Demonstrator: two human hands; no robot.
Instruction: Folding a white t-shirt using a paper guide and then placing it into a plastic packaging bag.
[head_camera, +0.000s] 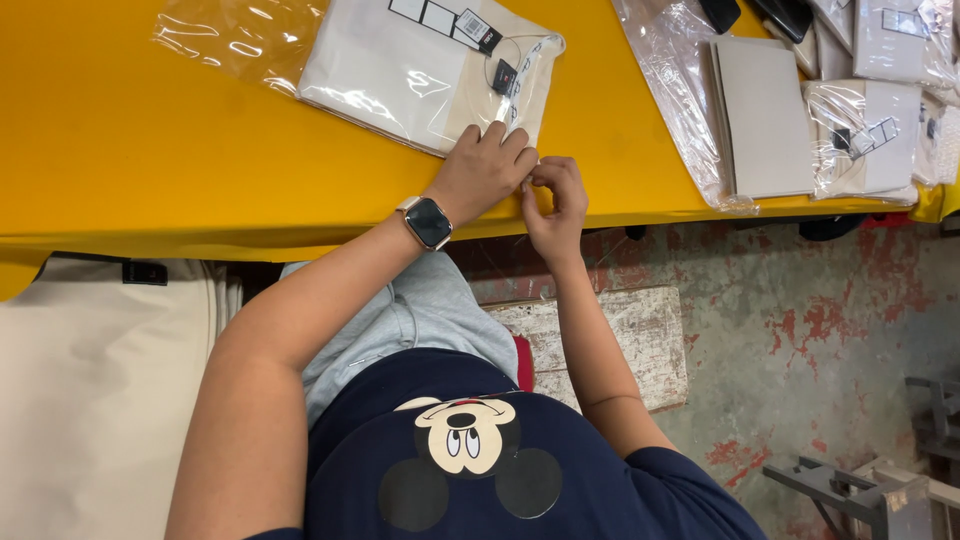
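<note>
Your left hand (485, 170) lies flat w/ fingers curled on the bagged cream garment (425, 70), at its near corner. Your right hand (555, 195) pinches the bag's edge just beside it, at the yellow table (130, 150) rim. Open tabletop left of the hands; card stack (765, 115) & more bags off to the right.

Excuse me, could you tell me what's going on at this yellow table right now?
A person seated at the yellow table has both hands at the near corner of a folded cream garment in a clear plastic bag. The left hand, with a watch on its wrist, rests on the bag's edge. The right hand pinches at the same edge beside it. Hang tags lie on the garment. More bagged garments and grey cardboard sheets lie to the right.
</note>
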